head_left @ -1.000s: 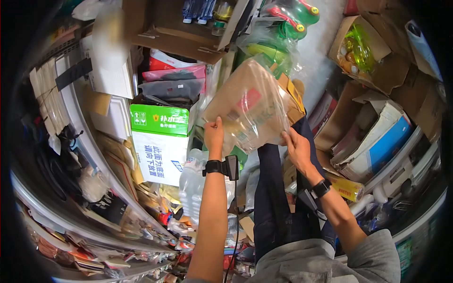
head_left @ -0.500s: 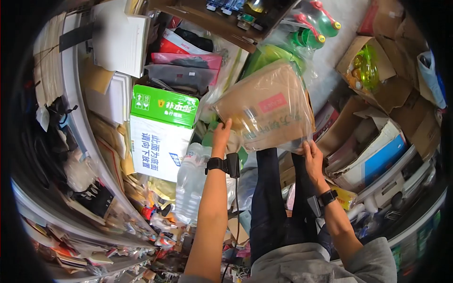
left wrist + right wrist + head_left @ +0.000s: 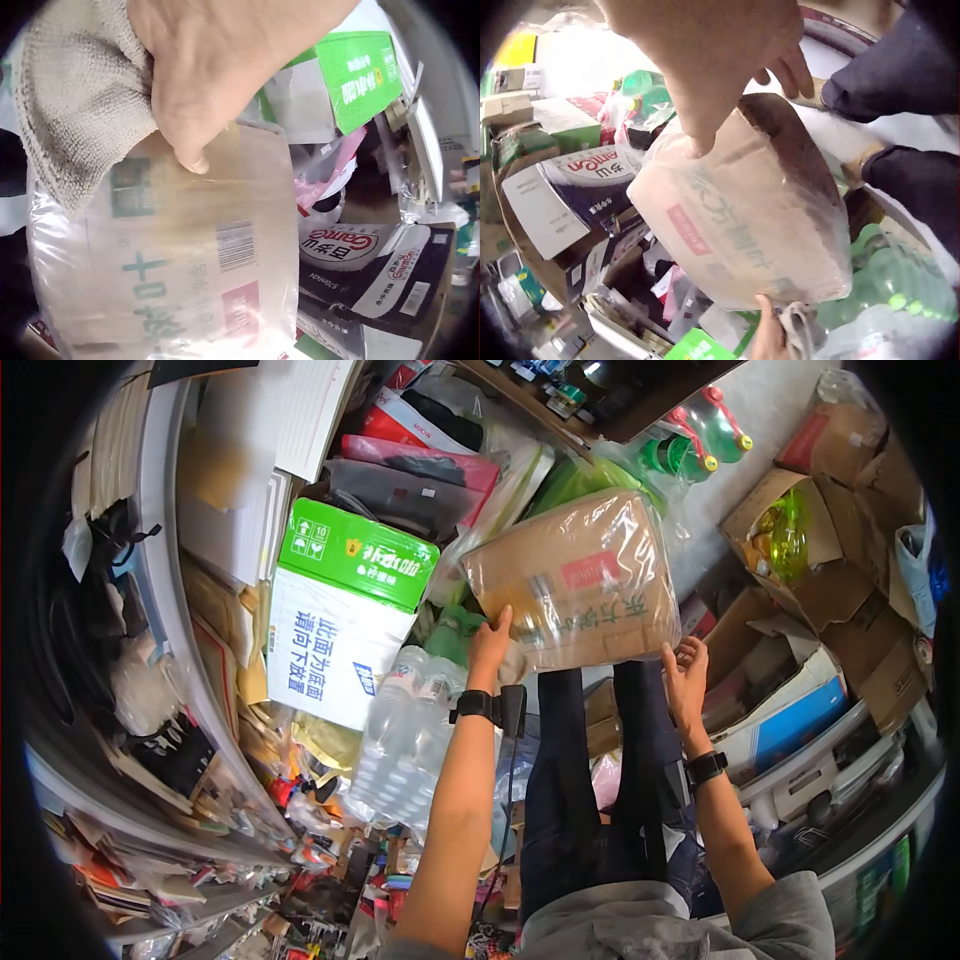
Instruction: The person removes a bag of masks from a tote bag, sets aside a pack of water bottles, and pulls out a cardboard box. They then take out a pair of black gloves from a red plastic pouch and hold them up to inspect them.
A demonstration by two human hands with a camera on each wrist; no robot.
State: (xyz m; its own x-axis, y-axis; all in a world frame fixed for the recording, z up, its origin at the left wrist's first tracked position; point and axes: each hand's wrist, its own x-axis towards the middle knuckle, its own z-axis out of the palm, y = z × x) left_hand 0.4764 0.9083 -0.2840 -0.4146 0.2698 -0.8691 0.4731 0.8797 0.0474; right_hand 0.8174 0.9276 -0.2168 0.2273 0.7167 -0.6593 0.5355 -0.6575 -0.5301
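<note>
A cardboard carton in clear plastic wrap (image 3: 580, 595), with green lettering and a pink patch, lies before the person's legs. My left hand (image 3: 490, 650) is at its near left corner. In the left wrist view, that hand grips a beige-grey cloth (image 3: 79, 94), its thumb (image 3: 191, 157) resting on the carton's top. At the near right corner is my right hand (image 3: 685, 675), thumb by the wrap and the other fingers loosely bent off it. The right wrist view shows that thumb (image 3: 697, 142) over the carton's edge.
Left stands a green-and-white box (image 3: 345, 610), with a pack of clear bottles (image 3: 405, 730) below it. Green bottles with red handles (image 3: 700, 435) lie beyond the carton. Opened cardboard boxes (image 3: 800, 575) crowd the right. Shelves of paper and bags line the left.
The carton has tipped from a slant to nearly flat and shifted right and nearer. My right hand's fingers have loosened from the plastic at its corner. The head view has swung.
</note>
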